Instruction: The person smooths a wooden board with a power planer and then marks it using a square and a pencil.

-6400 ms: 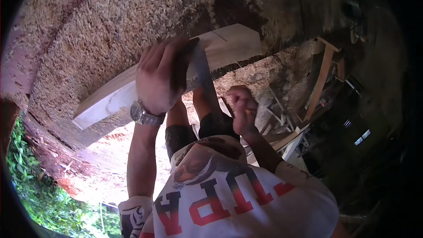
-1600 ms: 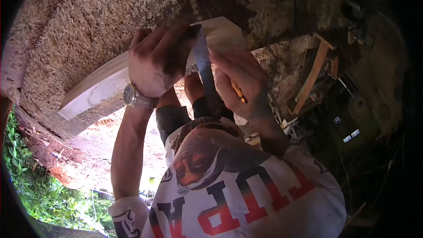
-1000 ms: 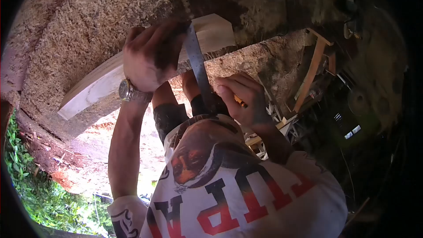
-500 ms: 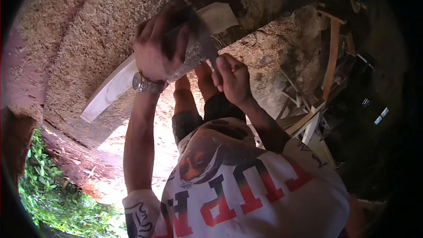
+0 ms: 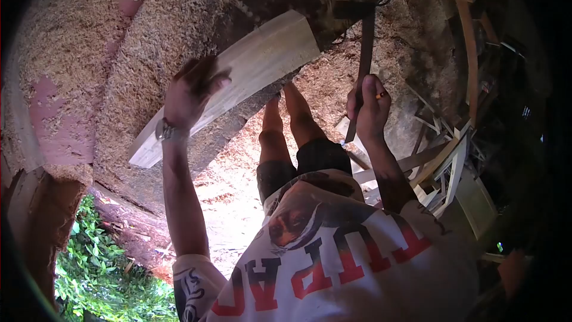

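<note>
A pale, slightly curved wooden board [image 5: 262, 59] lies slantwise on a surface covered in wood shavings. My left hand [image 5: 189, 92], with a watch on its wrist, is over the board's upper long edge, thumb and fingers apart and a little blurred. Off the board's right end, my right hand [image 5: 370, 104] is wrapped round the dark handle of a hammer-like tool [image 5: 366, 48]. The tool points away from me, its dark crosswise head at the far end, apart from the board. A ring shows on one finger of that hand.
Shavings cover the work surface [image 5: 149, 42] around the board. Wooden offcuts [image 5: 444, 167] are heaped on the ground at right, with a longer wooden piece [image 5: 468, 53] above them. My legs [image 5: 304, 119] are below the board. Green plants [image 5: 95, 250] grow at lower left.
My right hand has moved right with the tool, away from the board. My left hand has shifted left and its fingers have come off the board's middle, uncovering more wood.
</note>
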{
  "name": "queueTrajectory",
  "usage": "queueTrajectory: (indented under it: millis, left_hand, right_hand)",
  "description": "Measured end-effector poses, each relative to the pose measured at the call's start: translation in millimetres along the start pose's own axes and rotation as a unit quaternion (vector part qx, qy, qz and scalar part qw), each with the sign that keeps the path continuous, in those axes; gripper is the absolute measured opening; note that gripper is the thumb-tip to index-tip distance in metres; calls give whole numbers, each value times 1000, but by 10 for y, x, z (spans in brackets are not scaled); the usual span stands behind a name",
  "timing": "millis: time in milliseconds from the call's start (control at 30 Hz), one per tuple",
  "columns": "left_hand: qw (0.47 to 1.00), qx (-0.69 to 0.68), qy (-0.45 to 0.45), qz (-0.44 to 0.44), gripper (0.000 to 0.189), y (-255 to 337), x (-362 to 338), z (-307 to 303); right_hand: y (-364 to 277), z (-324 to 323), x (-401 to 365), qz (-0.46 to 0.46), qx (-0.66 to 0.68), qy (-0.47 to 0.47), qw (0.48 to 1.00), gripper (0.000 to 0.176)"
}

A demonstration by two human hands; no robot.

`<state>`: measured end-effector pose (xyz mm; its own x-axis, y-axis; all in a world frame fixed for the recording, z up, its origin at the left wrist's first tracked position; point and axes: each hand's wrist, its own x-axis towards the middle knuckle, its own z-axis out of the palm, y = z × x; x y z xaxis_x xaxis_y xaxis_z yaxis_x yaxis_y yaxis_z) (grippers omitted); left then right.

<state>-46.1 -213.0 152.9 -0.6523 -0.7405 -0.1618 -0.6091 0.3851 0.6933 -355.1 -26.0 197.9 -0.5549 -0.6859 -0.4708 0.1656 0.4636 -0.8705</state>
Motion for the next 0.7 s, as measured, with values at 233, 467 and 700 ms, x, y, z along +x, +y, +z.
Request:
queueTrajectory:
  millis: [233, 467, 700]
  left_hand:
    - [992, 115, 39, -23, 118, 185, -107, 315]
    - [986, 29, -141, 79, 118, -103, 74, -13]
    - [988, -71, -98, -93, 60, -57, 134, -439]
  right_hand:
    - [137, 47, -111, 43, -7, -14, 999, 45]
    - [-1, -64, 49, 14, -40, -9, 999, 42]
    - [-166, 175, 135, 83, -27, -74, 993, 36]
